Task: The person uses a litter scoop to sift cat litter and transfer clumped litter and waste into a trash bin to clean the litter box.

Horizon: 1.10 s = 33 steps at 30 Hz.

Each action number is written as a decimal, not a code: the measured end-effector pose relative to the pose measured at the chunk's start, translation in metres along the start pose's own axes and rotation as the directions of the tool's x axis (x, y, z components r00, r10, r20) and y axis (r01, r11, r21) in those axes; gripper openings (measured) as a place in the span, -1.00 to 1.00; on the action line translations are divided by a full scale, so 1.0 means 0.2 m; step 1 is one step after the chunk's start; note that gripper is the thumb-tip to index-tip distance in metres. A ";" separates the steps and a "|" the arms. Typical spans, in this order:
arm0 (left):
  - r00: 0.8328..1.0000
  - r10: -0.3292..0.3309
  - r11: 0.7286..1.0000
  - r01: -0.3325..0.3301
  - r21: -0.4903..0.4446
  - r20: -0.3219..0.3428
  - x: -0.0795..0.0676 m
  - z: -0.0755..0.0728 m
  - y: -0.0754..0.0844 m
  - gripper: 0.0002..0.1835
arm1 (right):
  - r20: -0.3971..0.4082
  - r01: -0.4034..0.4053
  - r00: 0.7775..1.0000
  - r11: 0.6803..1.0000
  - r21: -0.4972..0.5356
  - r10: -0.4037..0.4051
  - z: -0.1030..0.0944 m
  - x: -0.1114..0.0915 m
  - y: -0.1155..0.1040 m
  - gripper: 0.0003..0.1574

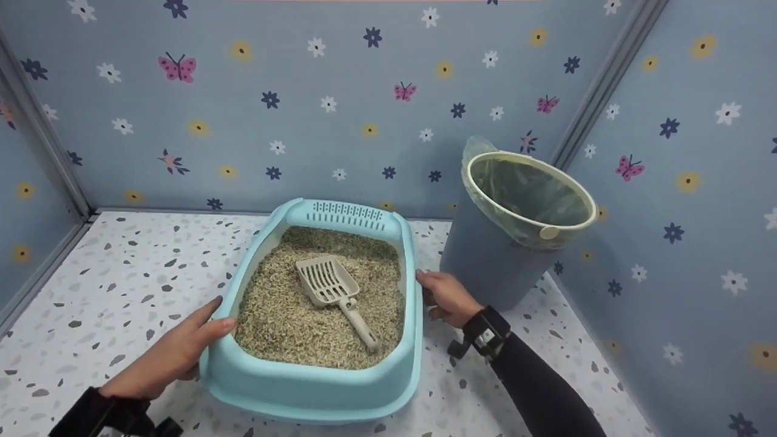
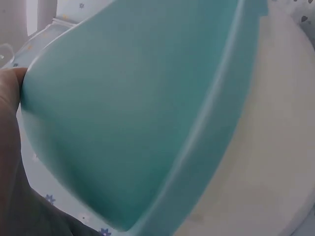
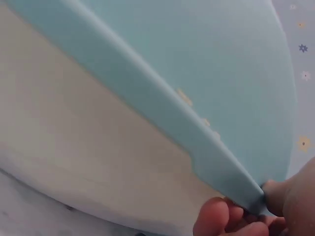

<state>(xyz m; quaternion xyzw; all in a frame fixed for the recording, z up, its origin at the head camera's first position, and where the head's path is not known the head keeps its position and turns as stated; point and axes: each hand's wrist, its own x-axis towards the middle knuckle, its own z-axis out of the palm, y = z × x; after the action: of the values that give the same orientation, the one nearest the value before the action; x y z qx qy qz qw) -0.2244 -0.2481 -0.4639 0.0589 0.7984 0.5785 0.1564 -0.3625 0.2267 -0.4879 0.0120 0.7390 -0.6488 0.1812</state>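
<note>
A light blue litter box [image 1: 315,382] with a pale base stands on the speckled surface, filled with tan pellet litter [image 1: 285,328]. On the litter lies a beige slotted litter scoop [image 1: 328,282], its handle pointing toward the near right. My left hand [image 1: 176,346] holds the box's near left side, thumb over the rim. At the right side, my right hand [image 1: 448,295] grips the rim's edge. The right wrist view shows its curled fingers [image 3: 214,216] under the lower lip of the blue rim [image 3: 142,73]. Part of the left hand [image 2: 9,98] shows beside the blue wall; its other fingers are hidden.
A blue-grey trash bin [image 1: 485,261] with a cream ring and a clear liner bag stands behind my right hand. Flowered wall panels [image 1: 340,109] enclose the back and both sides. White speckled floor [image 1: 121,273] surrounds the box.
</note>
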 end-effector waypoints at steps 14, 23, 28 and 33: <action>0.960 -0.177 0.975 0.200 0.093 -0.215 -0.16 0.15 -0.01 0.01 | -0.091 0.059 0.994 0.998 -0.013 -0.060 -0.01 0.08 -0.03 -0.58; 0.966 -0.122 0.984 0.147 0.097 -0.230 -0.11 0.09 -0.02 0.03 | -0.105 0.099 0.989 0.994 -0.034 -0.102 0.00 0.03 0.01 -0.55; 0.964 -0.166 0.978 0.188 0.095 -0.205 -0.05 -0.07 -0.06 0.15 | -0.093 0.106 0.990 0.994 0.011 -0.105 0.01 -0.08 0.06 -0.58; 0.962 -0.162 0.981 0.181 0.072 -0.218 0.01 -0.19 -0.09 0.17 | -0.045 0.131 0.990 0.991 0.002 -0.131 0.02 -0.18 0.11 -0.55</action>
<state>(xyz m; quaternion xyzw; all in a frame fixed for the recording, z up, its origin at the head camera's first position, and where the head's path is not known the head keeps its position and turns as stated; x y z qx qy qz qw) -0.2367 -0.2888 -0.4705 -0.0653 0.8381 0.5288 0.1172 -0.3211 0.2341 -0.4998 -0.0217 0.7404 -0.6607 0.1216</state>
